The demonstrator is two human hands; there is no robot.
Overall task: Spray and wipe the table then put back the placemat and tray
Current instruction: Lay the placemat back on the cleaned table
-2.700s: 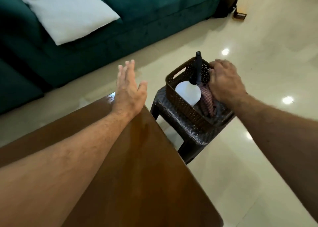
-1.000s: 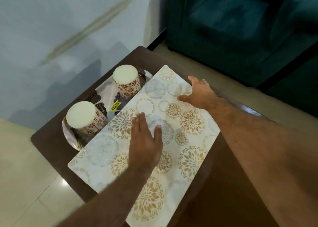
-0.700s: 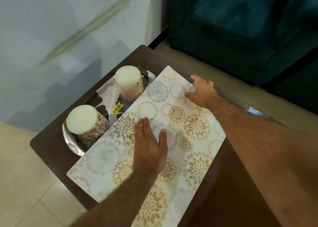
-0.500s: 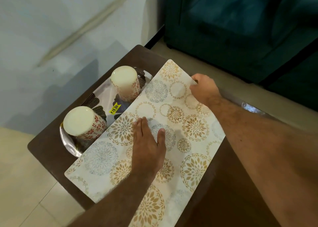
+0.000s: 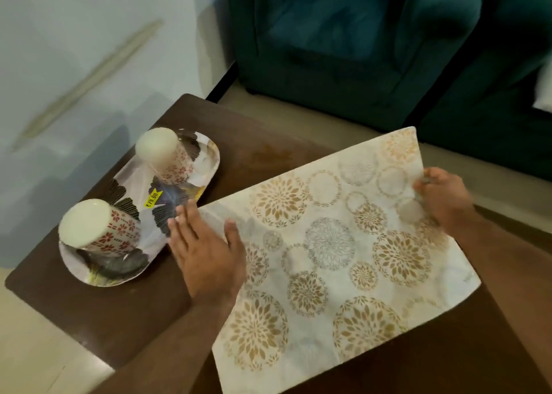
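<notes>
Head view. Your left hand (image 5: 209,256) lies flat and open, fingers spread, palm down across the left edge of the placemat (image 5: 337,262), its fingertips reaching the rim of the tray (image 5: 210,160); it grips nothing. Your right hand (image 5: 442,199) is closed in a pinch on the placemat's far right edge, and motion blur hides the exact finger positions.

The placemat is a thin, stiff-looking rectangle, pale cream, printed with gold and grey floral medallions and ring motifs. It sits at an angle on the table (image 5: 98,313), and its far corner overhangs the table's far edge. The table is dark brown wood with a smooth, slightly glossy top and rounded corners.

The tray is an oblong with rounded ends and a glossy surface printed with dark leaf shapes. It rests on the table's left side, just beside the placemat. A yellow sticker (image 5: 153,198) on it carries dark print, too small to read with certainty. Two cylindrical cups (image 5: 98,232), cream with red floral pattern, stand on the tray, one at each end.

Bare table shows between tray and placemat at the far side, along the near left edge and at the near right corner. A teal upholstered sofa (image 5: 358,44) stands beyond the table.
</notes>
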